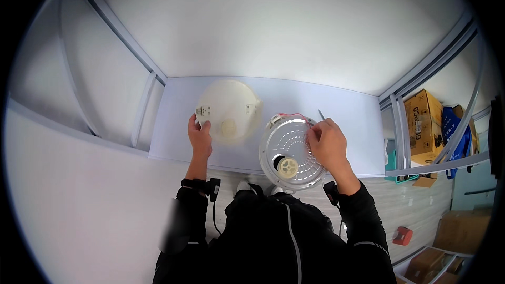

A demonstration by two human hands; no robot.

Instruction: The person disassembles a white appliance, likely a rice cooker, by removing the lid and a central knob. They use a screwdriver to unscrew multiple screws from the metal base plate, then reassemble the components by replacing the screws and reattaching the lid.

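Observation:
My left hand (pixel 201 138) grips the left edge of a round cream plastic cover (pixel 231 96), beside its small hinge fitting. A pale round piece (pixel 228 127) shows at the cover's lower middle. To the right, a round silver metal lid plate (pixel 294 137) with rings of slots lies at the table's front edge. A cream spoked cap (pixel 288 167) sits on its lower part, beside a dark opening. Above the plate's right side, the fingers of my right hand (pixel 327 139) are pinched together. A thin grey tool (pixel 321 114) sticks out beyond them; its other end is hidden. A red wire (pixel 292 114) runs along the plate's far edge.
The pale table (pixel 347 105) meets a white wall at the back, with grey metal frames (pixel 121 31) at both sides. Cardboard boxes (pixel 421 126), a blue bag (pixel 456 139) and a teal crate (pixel 391 160) stand at the right. A red object (pixel 403 235) lies on the floor.

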